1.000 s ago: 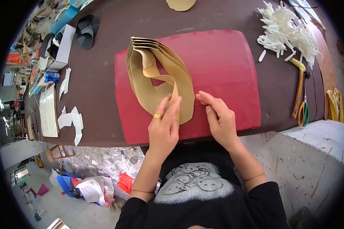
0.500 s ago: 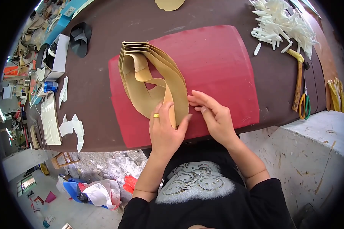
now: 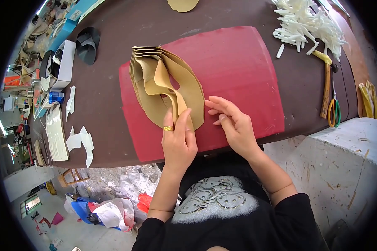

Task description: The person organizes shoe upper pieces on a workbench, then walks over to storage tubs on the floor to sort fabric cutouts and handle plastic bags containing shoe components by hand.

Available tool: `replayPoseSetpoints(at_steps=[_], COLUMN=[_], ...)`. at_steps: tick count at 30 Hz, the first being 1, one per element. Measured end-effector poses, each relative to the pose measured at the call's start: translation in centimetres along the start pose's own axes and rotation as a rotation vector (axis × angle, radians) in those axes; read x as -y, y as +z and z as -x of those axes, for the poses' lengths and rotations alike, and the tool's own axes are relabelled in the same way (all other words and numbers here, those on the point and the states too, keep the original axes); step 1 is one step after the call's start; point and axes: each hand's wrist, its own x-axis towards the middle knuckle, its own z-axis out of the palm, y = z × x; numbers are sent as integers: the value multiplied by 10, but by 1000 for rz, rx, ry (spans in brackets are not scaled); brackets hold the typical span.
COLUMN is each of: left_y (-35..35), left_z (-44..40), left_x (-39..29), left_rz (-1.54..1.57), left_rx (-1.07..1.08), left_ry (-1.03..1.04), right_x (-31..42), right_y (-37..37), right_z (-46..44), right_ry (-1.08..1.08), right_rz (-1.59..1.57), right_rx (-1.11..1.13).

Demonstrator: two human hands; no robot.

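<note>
A stack of tan leather shoe uppers [image 3: 147, 102], nested and curved into open loops, rests on a red mat [image 3: 238, 79]. The inner bands bend toward me in a wave. My left hand [image 3: 179, 138], with a gold ring on one finger, pinches the near end of these bands; its thumb is partly hidden. Just off the stack's right edge is my right hand [image 3: 234, 125], its fingers loosely curled and apart, with nothing visible in them.
White stick-like pieces [image 3: 308, 27] lie heaped at the back right, near a hammer [image 3: 326, 90] and scissors [image 3: 334, 111]. At left are a dark shoe piece [image 3: 87, 46], a white box [image 3: 65, 62], a blue can [image 3: 56, 97] and white scraps [image 3: 81, 141].
My left hand has turned and shifted slightly, its fingers now closed on the bands. Another inner band has bent forward toward me. The right hand has hardly moved.
</note>
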Motion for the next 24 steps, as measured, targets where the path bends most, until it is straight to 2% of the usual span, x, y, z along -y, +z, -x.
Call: replayPoseSetpoints(at_steps=[5, 10, 15, 20, 24], left_y=[6, 14, 19, 20, 16], left_z=[-2, -1, -4, -5, -3], left_x=[-7, -7, -11, -10, -5], left_rz=[-11, -82, -135, -175, -80], left_rx=[-90, -110, -124, -149, -119], left_ry=[4, -10, -92, -58, -67], right_x=[1, 3, -6, -7, -9], right_y=[5, 7, 8, 8, 10], right_z=[-3, -4, -9, -13, -13], right_ry=[-31, 30, -99, -59, -10], right_rz=[81, -19, 89, -16, -163], right_rx=[0, 6, 41, 76, -18])
